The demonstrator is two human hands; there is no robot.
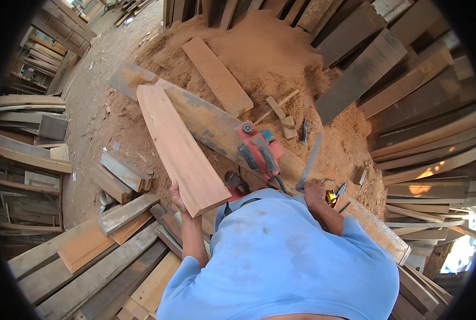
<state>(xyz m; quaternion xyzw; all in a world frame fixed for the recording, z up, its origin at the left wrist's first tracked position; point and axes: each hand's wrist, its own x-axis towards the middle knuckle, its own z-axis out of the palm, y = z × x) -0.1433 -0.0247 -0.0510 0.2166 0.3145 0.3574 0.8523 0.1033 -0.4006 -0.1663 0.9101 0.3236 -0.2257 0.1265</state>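
Observation:
My left hand (178,198) grips the edge of a planed reddish wooden board (182,146) near its close end. The board is held at a slant, its far end over the workbench plank. My right hand (316,193) is curled low over the plank, beside a metal square (310,161); whatever its fingers hold is hidden. A yellow tape measure (331,198) sits just right of that hand. Between the hands, a red electric hand planer (259,149) rests on the long, worn plank (206,120), its cord running toward me.
Sawdust (264,56) is heaped beyond the plank, with a loose board (216,74), wood offcuts (288,127) and a dark-handled tool (304,130) on it. Leaning boards (363,74) line the right. Stacked timber (99,266) lies at lower left; a dirt floor (97,106) stretches left.

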